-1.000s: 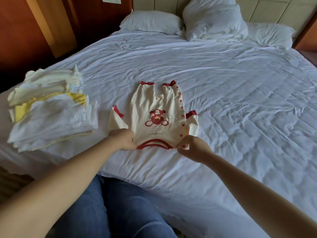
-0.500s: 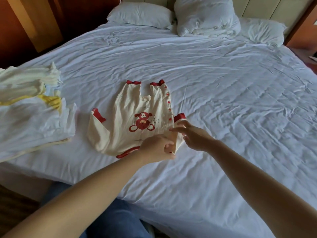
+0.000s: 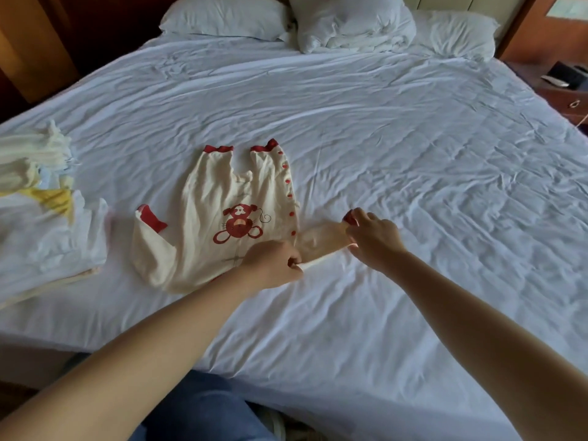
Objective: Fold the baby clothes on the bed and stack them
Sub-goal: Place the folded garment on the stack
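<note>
Now at the sleeve stage. Cream sleepsuit (image 3: 235,218) lies flat on the sheet (image 3: 413,154), front up, monkey print just beyond the left hand (image 3: 273,264), legs pointing away from the person.

Hands apart, both clamped on cloth. Left hand pinches the near edge where the sleeve (image 3: 321,241) meets the body. Right hand (image 3: 372,237) pinches the red cuff at the sleeve's outer end. Sleeve drawn out straight between the two, low over the sheet or on it; cannot tell which.

Other sleeve (image 3: 149,237) sits well left of the left hand, bent back on itself, red cuff showing. Pile of folded clothes (image 3: 47,237) further left again, near the bed edge.

Judgement: garment spread, folding proper not yet begun. Next move likely calls for the right hand to carry the cuff across toward the left hand and lay the sleeve over the chest, while the left pins the shoulder so the body does not drag. Far sleeve then needs straightening and the same fold. Soft cloth, wrinkles easily; smooth before halving.
</note>
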A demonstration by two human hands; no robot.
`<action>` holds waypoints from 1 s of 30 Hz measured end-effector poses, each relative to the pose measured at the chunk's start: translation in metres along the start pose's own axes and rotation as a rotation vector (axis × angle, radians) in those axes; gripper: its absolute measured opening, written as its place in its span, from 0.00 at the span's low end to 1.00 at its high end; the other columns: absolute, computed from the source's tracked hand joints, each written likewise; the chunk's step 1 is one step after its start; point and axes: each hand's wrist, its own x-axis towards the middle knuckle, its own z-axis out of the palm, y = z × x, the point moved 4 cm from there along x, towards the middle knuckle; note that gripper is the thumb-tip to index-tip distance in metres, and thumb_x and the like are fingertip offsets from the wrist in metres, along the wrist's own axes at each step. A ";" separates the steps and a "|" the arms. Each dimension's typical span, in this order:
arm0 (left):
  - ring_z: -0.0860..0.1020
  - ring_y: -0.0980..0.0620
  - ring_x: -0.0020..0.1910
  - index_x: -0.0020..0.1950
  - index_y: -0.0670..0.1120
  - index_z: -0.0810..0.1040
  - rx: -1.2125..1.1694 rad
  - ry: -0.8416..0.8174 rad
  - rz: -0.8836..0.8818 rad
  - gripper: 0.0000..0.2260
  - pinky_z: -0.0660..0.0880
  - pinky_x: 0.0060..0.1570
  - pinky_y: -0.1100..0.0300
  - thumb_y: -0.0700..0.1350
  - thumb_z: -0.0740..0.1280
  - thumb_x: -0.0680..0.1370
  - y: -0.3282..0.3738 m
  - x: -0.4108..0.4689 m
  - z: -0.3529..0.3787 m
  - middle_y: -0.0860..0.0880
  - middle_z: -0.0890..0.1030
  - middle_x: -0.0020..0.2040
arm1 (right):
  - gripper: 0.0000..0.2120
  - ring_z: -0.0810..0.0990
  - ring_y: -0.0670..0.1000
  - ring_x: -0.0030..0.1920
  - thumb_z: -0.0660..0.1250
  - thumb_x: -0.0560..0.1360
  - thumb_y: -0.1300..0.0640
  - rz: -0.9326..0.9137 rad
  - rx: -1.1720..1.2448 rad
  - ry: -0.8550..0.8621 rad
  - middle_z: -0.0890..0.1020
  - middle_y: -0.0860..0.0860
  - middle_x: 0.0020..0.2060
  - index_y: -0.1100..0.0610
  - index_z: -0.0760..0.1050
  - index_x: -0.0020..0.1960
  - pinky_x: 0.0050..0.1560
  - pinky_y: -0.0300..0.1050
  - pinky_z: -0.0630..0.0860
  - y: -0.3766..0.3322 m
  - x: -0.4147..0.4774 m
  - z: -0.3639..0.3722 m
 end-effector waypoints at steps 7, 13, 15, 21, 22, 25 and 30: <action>0.77 0.54 0.43 0.36 0.53 0.74 0.090 0.061 0.012 0.11 0.68 0.39 0.60 0.56 0.64 0.76 0.013 0.002 -0.002 0.57 0.76 0.41 | 0.11 0.75 0.53 0.47 0.64 0.78 0.48 0.260 0.154 -0.053 0.71 0.51 0.54 0.55 0.78 0.52 0.40 0.46 0.73 0.027 -0.044 0.020; 0.75 0.49 0.57 0.55 0.50 0.77 0.155 0.226 0.062 0.10 0.71 0.48 0.56 0.52 0.66 0.78 0.016 0.010 0.001 0.51 0.77 0.55 | 0.11 0.74 0.52 0.45 0.63 0.75 0.46 0.395 0.350 0.140 0.71 0.50 0.49 0.54 0.74 0.44 0.37 0.44 0.68 0.033 -0.036 0.008; 0.71 0.50 0.63 0.62 0.51 0.74 0.179 0.223 0.052 0.14 0.69 0.54 0.56 0.52 0.66 0.77 0.015 0.015 0.008 0.52 0.74 0.61 | 0.11 0.74 0.53 0.54 0.61 0.76 0.50 0.363 0.399 0.161 0.73 0.51 0.55 0.53 0.76 0.53 0.43 0.46 0.70 0.030 -0.023 0.009; 0.67 0.50 0.70 0.72 0.47 0.67 0.142 0.244 0.122 0.23 0.66 0.66 0.55 0.52 0.62 0.79 0.010 0.015 0.021 0.50 0.67 0.71 | 0.22 0.65 0.53 0.70 0.54 0.81 0.56 0.286 0.408 -0.055 0.68 0.49 0.70 0.45 0.63 0.74 0.65 0.51 0.64 0.020 0.001 0.045; 0.66 0.51 0.71 0.73 0.47 0.66 0.131 0.241 0.136 0.24 0.65 0.67 0.56 0.54 0.58 0.79 0.010 0.014 0.023 0.51 0.66 0.73 | 0.22 0.66 0.54 0.68 0.54 0.81 0.56 0.294 0.380 -0.051 0.69 0.50 0.68 0.45 0.64 0.74 0.65 0.50 0.64 0.020 0.003 0.050; 0.61 0.51 0.75 0.76 0.48 0.63 0.117 0.213 0.125 0.33 0.59 0.72 0.57 0.60 0.45 0.74 0.008 0.014 0.029 0.51 0.60 0.77 | 0.16 0.70 0.57 0.62 0.54 0.81 0.52 0.360 0.393 0.000 0.73 0.54 0.59 0.51 0.72 0.65 0.61 0.51 0.67 0.024 0.009 0.048; 0.40 0.53 0.79 0.78 0.49 0.37 0.253 0.119 0.080 0.35 0.38 0.75 0.58 0.59 0.31 0.71 0.001 0.024 0.048 0.51 0.38 0.79 | 0.12 0.75 0.56 0.51 0.53 0.80 0.52 0.468 0.514 -0.023 0.76 0.52 0.48 0.56 0.73 0.51 0.43 0.48 0.70 0.037 0.009 0.041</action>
